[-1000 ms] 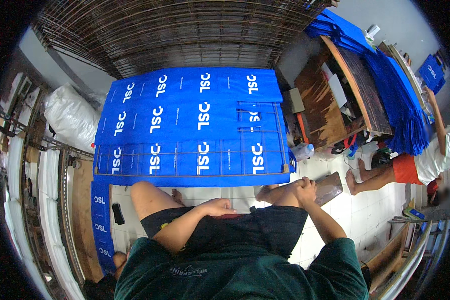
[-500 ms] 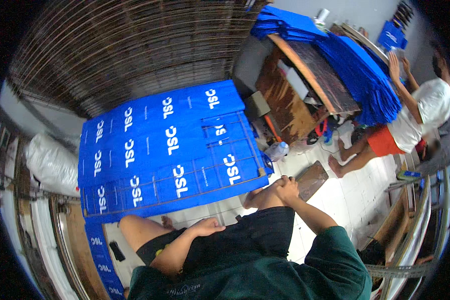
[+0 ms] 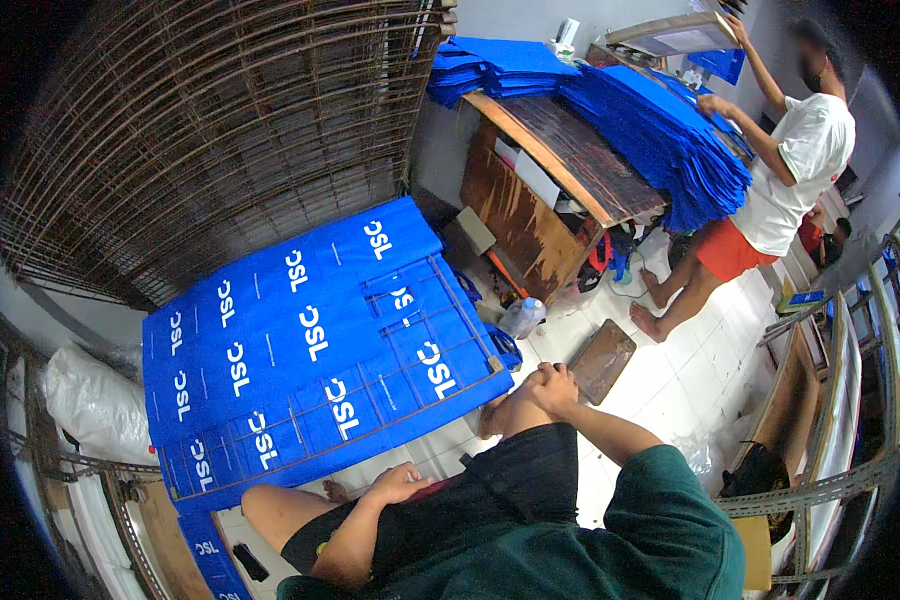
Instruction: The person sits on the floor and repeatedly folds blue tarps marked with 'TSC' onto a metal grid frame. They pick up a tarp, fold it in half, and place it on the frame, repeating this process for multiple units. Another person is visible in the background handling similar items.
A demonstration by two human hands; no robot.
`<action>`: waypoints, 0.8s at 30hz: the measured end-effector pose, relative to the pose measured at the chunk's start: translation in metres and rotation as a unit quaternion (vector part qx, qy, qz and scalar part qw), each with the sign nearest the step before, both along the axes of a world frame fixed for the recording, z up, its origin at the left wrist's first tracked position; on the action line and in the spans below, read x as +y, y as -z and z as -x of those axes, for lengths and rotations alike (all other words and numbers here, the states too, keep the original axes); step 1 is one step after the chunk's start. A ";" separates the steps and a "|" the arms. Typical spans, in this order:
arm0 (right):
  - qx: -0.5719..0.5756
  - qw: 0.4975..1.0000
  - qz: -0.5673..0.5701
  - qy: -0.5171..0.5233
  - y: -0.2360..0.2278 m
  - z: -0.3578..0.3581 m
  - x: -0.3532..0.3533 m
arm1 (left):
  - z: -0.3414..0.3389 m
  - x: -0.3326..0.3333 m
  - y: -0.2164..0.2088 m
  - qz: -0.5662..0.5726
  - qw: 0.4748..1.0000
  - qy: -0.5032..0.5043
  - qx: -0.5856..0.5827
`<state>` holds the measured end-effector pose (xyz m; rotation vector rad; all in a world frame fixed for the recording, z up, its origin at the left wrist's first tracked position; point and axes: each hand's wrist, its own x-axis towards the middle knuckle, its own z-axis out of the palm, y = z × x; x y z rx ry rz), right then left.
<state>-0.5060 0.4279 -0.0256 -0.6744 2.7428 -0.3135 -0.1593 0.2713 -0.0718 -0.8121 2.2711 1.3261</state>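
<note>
My left hand [image 3: 398, 483] lies on my left thigh with its fingers loosely curled, and nothing shows in it. On my bent right knee rests my right hand [image 3: 553, 392], fingers drawn together over the kneecap. Neither hand touches the blue sheets [image 3: 270, 350] printed with white lettering, which are spread in front of me on a low wire rack [image 3: 450, 310]. Part of that rack's grid shows over the sheets at the right and along the near edge.
A co-worker in a white shirt [image 3: 815, 150] holds up a framed screen [image 3: 675, 38] beside a worn wooden table [image 3: 530, 190] heaped with blue sheets [image 3: 650, 130]. Stacked wire racks [image 3: 230, 130] tilt at far left. Nearby are a plastic bottle [image 3: 523, 318], a board [image 3: 602, 360] and a plastic-wrapped bundle [image 3: 95, 405].
The view has shifted, so the blue sheets sit lower and further left. The co-worker's raised hands now hold up a framed screen. My hands stay on my thigh and knee.
</note>
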 end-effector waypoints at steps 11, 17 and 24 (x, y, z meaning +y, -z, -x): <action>-0.082 0.762 0.639 -0.059 -0.102 0.081 -0.050 | -0.019 -0.005 0.016 0.003 0.998 -0.043 -0.046; -0.070 0.636 0.763 0.090 -0.290 0.220 -0.046 | -0.019 -0.002 0.035 -0.001 0.994 -0.101 -0.035; -0.198 0.503 0.839 0.065 -0.341 0.322 -0.026 | -0.025 -0.002 0.053 0.009 0.992 -0.125 -0.027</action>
